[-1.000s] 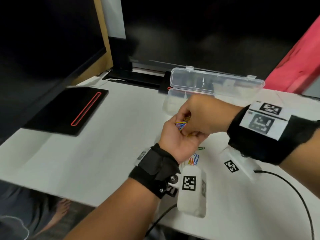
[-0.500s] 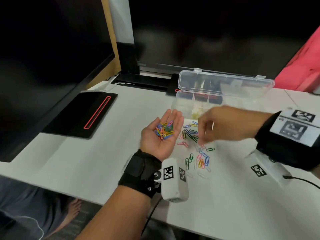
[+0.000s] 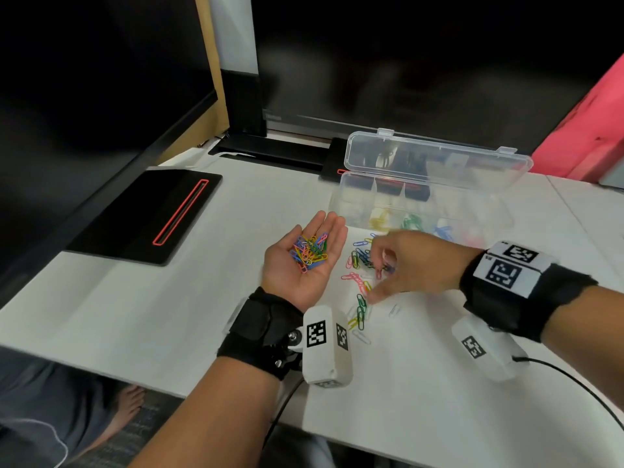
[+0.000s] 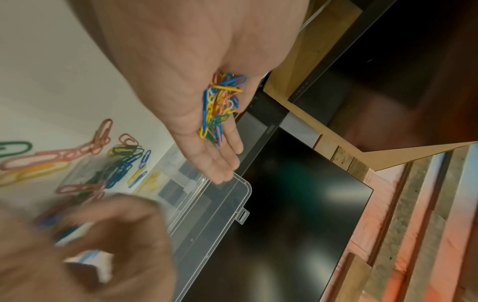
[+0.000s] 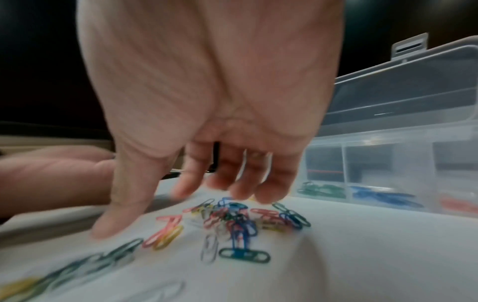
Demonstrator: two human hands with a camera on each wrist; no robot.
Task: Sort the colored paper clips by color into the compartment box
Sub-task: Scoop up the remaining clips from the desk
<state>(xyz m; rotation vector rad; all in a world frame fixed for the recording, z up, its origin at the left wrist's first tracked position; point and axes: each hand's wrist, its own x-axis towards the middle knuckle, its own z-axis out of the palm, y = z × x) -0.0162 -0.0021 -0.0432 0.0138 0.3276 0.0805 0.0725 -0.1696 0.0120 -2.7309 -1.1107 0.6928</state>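
Note:
My left hand (image 3: pixel 287 278) lies flat and palm up above the white table (image 3: pixel 169 315), carrying a heap of mixed coloured paper clips (image 3: pixel 310 251); the left wrist view shows the same heap (image 4: pixel 220 106) on the palm. To its right my right hand (image 3: pixel 405 265) hovers over the loose clip pile (image 3: pixel 359 265) on the table. The fingers (image 5: pixel 248 179) hang loosely just above the pile (image 5: pixel 232 220), the thumb reaches down to the table, and nothing shows in its grasp. Behind stands the clear compartment box (image 3: pixel 351 204), lid (image 3: pixel 435 160) up, with yellow (image 3: pixel 380 221), green (image 3: pixel 412 222) and blue clips (image 3: pixel 444 231) in separate compartments.
A black pad with a red outline (image 3: pixel 145 214) lies at the left. A monitor foot (image 3: pixel 270 153) and dark screens stand at the back, close behind the box. A cable (image 3: pixel 574 383) runs from my right wrist. A pink object (image 3: pixel 591 130) rises at the far right.
My right hand left the left palm and moved right and down to the clip pile on the table. The left hand now lies flat, showing its heap of clips.

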